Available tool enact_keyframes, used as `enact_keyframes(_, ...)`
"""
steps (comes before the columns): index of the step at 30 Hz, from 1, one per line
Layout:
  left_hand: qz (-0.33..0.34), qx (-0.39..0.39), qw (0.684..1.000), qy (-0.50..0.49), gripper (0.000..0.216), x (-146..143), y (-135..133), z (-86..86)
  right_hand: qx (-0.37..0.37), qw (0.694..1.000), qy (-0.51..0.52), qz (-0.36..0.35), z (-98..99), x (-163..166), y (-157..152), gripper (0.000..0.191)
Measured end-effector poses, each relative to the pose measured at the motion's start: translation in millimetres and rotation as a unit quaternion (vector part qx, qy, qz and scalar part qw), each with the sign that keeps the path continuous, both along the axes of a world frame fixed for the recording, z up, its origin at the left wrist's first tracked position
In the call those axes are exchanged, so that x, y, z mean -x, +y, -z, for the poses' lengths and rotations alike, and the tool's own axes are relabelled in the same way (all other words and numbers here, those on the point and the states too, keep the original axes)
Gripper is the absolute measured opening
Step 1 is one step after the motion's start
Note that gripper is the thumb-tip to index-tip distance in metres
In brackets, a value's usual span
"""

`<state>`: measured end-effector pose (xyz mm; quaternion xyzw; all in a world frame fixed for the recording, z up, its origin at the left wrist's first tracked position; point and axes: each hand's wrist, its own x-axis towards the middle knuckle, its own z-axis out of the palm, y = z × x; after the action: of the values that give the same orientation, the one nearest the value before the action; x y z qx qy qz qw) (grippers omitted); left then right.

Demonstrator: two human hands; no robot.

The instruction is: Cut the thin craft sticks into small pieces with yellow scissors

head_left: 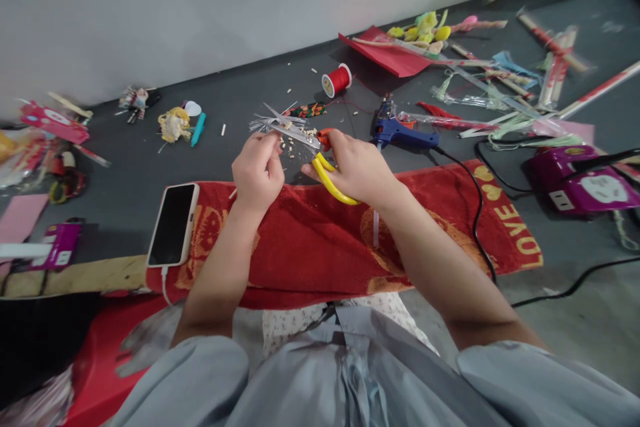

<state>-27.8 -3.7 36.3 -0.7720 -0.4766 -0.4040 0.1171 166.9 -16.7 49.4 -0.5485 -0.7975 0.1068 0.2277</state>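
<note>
My right hand (357,170) is closed around the yellow handles of a pair of scissors (320,153), whose blades point left toward my other hand. My left hand (257,170) pinches a thin silvery strip bundle (267,122) that fans out just beyond its fingertips, at the scissor blades. Both hands hover over the far edge of a red towel (310,240) laid in front of me on the dark floor. Small pale cut bits (295,140) lie scattered under the blades.
A phone (173,223) on a cable lies on the towel's left end. A blue glue gun (403,133) with a black cord sits right of my hands. A red thread spool (337,80), red paper (387,53), sticks and a purple power strip (583,183) lie beyond.
</note>
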Motion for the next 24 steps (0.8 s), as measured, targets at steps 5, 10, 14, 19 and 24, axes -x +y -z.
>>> enact_keyframes(5, -0.015, -0.014, 1.000, 0.008, 0.035, -1, 0, -0.3, 0.015, 1.000, 0.008, -0.016, 0.5, 0, 0, 0.065)
enact_keyframes(10, -0.017, -0.010, 1.000, 0.010, 0.035, -2, 0, -0.5, 0.028, 0.999, 0.018, -0.016, 0.3, 1, 0, 0.060)
enact_keyframes(14, -0.018, -0.002, 1.000, 0.012, 0.034, -1, -1, -1.4, 0.048, 0.999, 0.014, -0.010, -1.3, 2, 1, 0.056)
enact_keyframes(19, -0.020, 0.008, 1.000, 0.002, 0.035, -2, -1, -1.5, 0.067, 0.998, 0.005, 0.004, -1.7, 6, 0, 0.058)
enact_keyframes(24, -0.018, 0.030, 0.999, -0.006, 0.035, -4, -2, -2.4, 0.079, 0.997, 0.015, 0.019, 1.9, 11, -1, 0.060)
